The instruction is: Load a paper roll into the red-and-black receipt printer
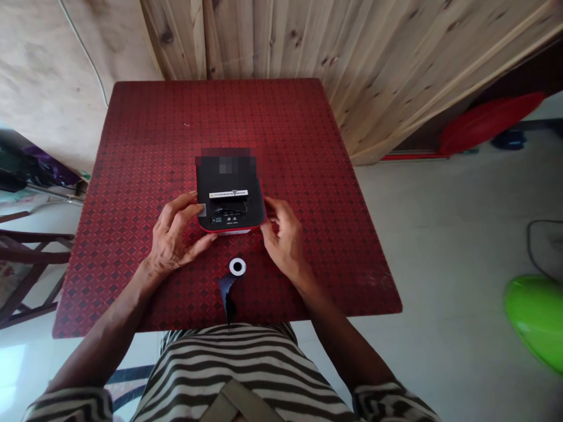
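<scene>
A small black device with a red base (229, 190) sits in the middle of the red patterned table (145, 146). My left hand (173, 237) rests against its left side, fingers curved and touching its edge. On the device's right side my right hand (284, 237) has its fingers bent around the front corner. A small white paper roll (237, 266) stands on the table just in front of the device, between my wrists. A dark torn strip (227, 293) lies beside the roll toward me.
A wooden plank wall (308, 41) rises behind the table. A red object (488, 120) lies on the floor at the right, and a green object (534, 316) at the far right. A wooden chair frame (26, 258) stands to the left.
</scene>
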A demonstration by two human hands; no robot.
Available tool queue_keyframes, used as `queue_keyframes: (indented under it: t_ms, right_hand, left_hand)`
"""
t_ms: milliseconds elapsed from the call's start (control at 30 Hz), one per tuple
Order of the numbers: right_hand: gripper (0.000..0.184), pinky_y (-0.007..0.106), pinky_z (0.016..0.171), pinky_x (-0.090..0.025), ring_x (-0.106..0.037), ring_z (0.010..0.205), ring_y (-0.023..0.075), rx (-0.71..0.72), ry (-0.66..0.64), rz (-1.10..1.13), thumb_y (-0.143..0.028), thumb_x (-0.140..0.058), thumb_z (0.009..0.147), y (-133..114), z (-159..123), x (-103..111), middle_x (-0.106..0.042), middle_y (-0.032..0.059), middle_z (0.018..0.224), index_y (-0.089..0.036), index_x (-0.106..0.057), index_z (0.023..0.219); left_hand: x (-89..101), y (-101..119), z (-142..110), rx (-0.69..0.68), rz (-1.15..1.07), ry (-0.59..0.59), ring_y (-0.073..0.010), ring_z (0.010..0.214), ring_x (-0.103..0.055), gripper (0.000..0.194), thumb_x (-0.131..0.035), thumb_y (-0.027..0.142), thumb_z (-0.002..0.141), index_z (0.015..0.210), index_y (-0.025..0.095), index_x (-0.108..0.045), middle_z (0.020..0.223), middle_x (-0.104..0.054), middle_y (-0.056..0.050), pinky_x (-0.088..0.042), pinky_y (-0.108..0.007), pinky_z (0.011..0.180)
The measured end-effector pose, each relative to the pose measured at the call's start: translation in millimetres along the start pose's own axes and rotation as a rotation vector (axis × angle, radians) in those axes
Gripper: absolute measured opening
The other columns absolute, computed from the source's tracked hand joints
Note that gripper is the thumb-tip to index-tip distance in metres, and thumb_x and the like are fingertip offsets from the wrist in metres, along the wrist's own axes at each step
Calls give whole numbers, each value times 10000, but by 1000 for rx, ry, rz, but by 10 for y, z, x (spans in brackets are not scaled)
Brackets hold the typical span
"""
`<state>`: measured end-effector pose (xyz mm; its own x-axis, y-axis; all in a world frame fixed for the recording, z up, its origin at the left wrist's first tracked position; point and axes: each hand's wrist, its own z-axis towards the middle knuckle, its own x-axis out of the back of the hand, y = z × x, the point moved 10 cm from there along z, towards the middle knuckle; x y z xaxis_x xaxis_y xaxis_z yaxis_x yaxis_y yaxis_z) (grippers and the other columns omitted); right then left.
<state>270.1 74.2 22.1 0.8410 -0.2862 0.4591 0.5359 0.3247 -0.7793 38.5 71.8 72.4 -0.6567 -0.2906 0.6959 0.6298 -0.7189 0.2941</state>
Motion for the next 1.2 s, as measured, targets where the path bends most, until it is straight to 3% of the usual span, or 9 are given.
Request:
queue_keyframes:
  t_ms: [100, 200, 933, 1200]
  right_hand:
    - [352, 425, 949, -606, -709, 1137, 237, 52, -21, -17, -102, -441, 976, 53, -21, -188, -718, 120, 1218, -223, -606, 1262]
    - [389, 429, 964, -598, -705, 1137, 237, 65, -30, -54, -75, -421, 967, 58, -40, -245, -708, 112, 1219, -234, -583, 1283]
    - [449, 426, 989, -608, -708, 1146, 231, 89, -31, -72, -59, -409, 977, 8, -62, -238, -695, 107, 1240, -245, -540, 1364]
    - [443, 438, 1001, -612, -698, 1152, 234, 115, -6, -31, -62, -415, 996, -2, -70, -224, -688, 104, 1233, -254, -551, 1372]
  left_hand:
    - [-15, 7, -1, -11, 6, -3, -291, 1323, -667, 680, -818, 438, 896, 1473, 250, -513, 1467, -628, -149, -609, -454, 1097]
    - [-22, 0, -12, 6, 24, -20, -302, 1337, -664, 691, -810, 447, 900, 1487, 260, -499, 1484, -625, -140, -614, -467, 1098]
    - [44, 39, 27, 14, 23, -46, -269, 1247, -716, 697, -855, 380, 877, 1484, 275, -530, 1489, -631, -117, -650, -421, 1042]
    - [86, 31, 111, 39, -58, -38, -286, 1288, -696, 612, -898, 347, 825, 1360, 243, -620, 1475, -631, -132, -642, -435, 1049]
